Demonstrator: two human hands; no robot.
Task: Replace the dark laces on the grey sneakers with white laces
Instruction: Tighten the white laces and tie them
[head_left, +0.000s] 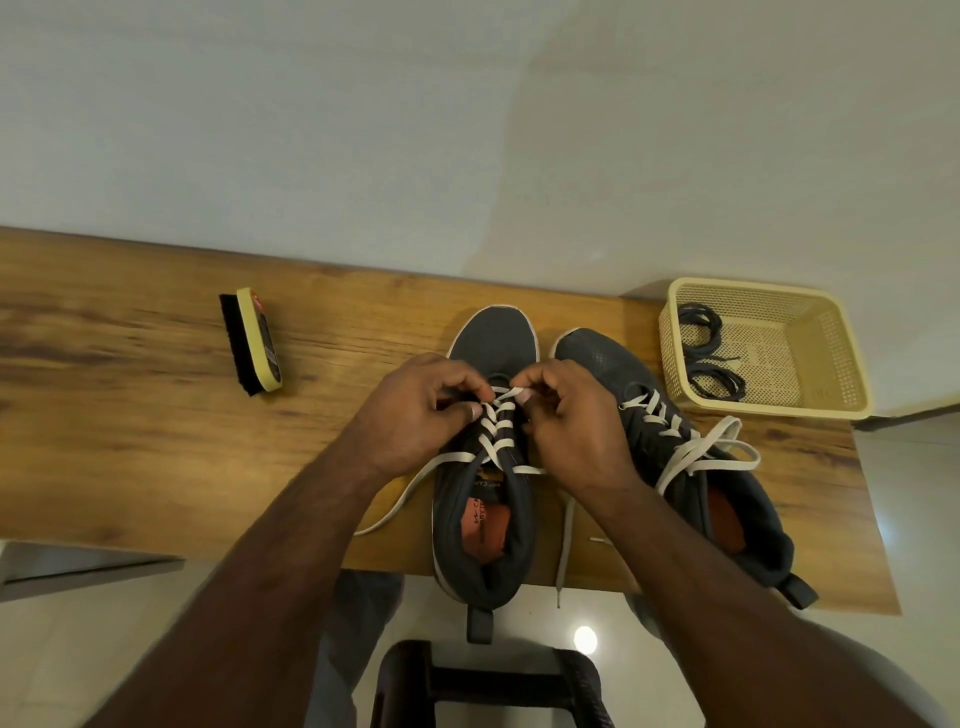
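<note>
The white lace (496, 426) crossing the left grey sneaker (485, 499), which stands at the table's (130, 441) near edge, is pinched at its top by the left hand (415, 410) and right hand (571, 421), while the laced second sneaker (691, 457) is set beside it and dark laces (709, 353) are coiled in the basket (831, 332) at the far right corner.

Both hands, left hand (415, 410) and right hand (571, 415), pinch the white lace (496, 428) on the left sneaker (485, 519)

Open wooden tabletop (130, 441) left of the near sneaker (483, 519) — only a shoe brush (254, 340) stands there, toward the wall. Right side tight: second sneaker (691, 441) just beside, perforated basket (831, 364) past it at the table's corner — loose white lace ends (566, 540) trail between the shoes.
</note>
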